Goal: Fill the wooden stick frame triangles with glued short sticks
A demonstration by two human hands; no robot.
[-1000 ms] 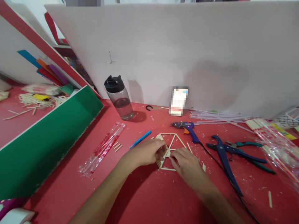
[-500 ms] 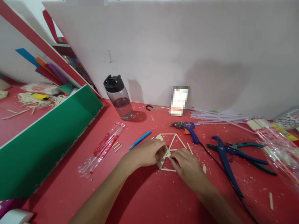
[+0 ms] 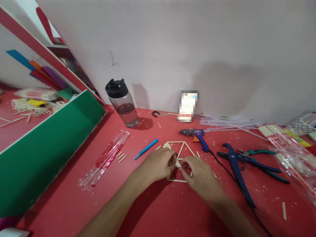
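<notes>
Red worktop [image 3: 61,210] runs up to pale upright panel [image 3: 150,42]. Green board [image 3: 54,151] leans along left; water bottle [image 3: 123,107] and blue pen [image 3: 146,149] beyond left hand [image 3: 158,164]; glue gun [image 3: 197,135] beyond right hand [image 3: 201,171]. Wooden-stick frame [image 3: 178,162] on worktop, between and partly beneath hands, fingers curled at its slatted part; whether either hand grips it, cannot tell.
</notes>
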